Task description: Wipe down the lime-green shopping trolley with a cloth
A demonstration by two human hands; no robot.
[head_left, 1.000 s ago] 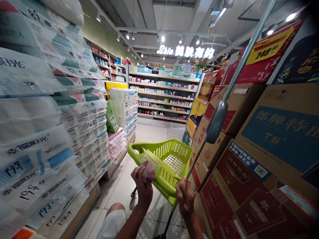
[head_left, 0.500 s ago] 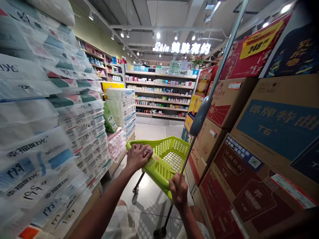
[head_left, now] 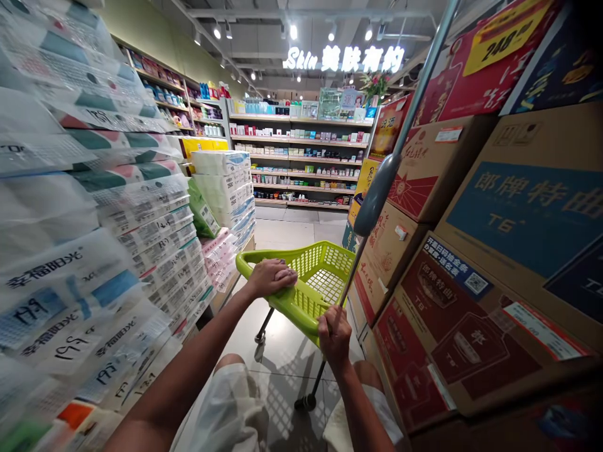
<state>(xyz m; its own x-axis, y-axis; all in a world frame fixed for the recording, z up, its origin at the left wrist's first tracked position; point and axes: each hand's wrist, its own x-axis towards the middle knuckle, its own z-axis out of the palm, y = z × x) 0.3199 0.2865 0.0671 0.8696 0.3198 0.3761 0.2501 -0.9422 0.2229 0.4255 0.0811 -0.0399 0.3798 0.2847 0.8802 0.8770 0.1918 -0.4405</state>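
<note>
A small green plastic shopping cart stands before my knees, its basket open at the top. Resting over the left part of its handle, my left hand is closed on a crumpled pinkish cloth, which lies against the handle; most of it is under the fingers. My right hand is closed at the cart's right rear corner, fingers wrapped round the lower end of a slim metal pole. A thick grey sleeve sits partway up this pole, which slants to the upper right.
Stacked tissue packs line the aisle's left side. Cardboard cartons rise close on the right. Ahead, tiled floor leads to a shelf unit of small boxes and jars. The cart's wheel is near my feet.
The view has tilted downward a little, showing more of my legs. My left hand with the cloth has moved slightly right along the handle. My right hand keeps its hold on the pole.
</note>
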